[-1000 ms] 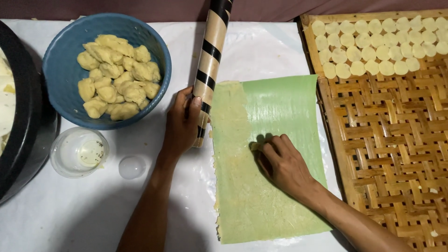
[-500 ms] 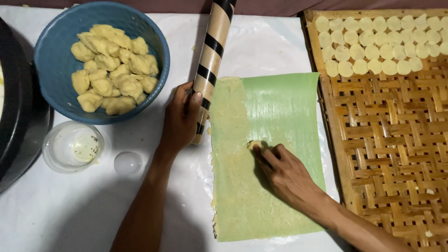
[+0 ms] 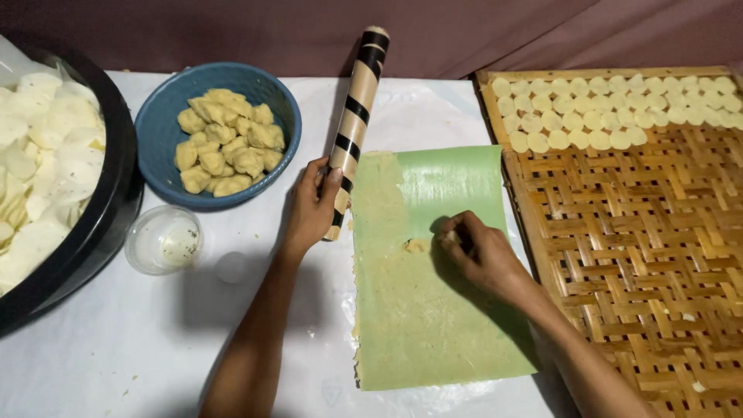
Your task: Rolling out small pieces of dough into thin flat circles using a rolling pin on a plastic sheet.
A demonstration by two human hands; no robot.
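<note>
Left hand [image 3: 313,209] wrapped around the rigid striped rolling pin [image 3: 354,124]; right hand [image 3: 481,251] fingertips apparently pinching a soft, tear-prone dough scrap [image 3: 418,245], best lifted at its edge, on the green sheet [image 3: 433,310].

Only one view was there — a camera worn on the person's head, which looked steeply down at the desk [image 3: 433,108] from close above. It faced forward and away from the wearer, so both forearms came in from the bottom edge and reached up the frame. The far edge of the desk ran just under the top border, with a dark cloth backdrop [image 3: 542,31] behind it. The view was wide enough to cut a black basin [image 3: 101,224] at the left border and a woven bamboo tray [image 3: 642,255] at the right — the green sheet [image 3: 433,302] sat near the centre. No second view shared the scene.
</note>
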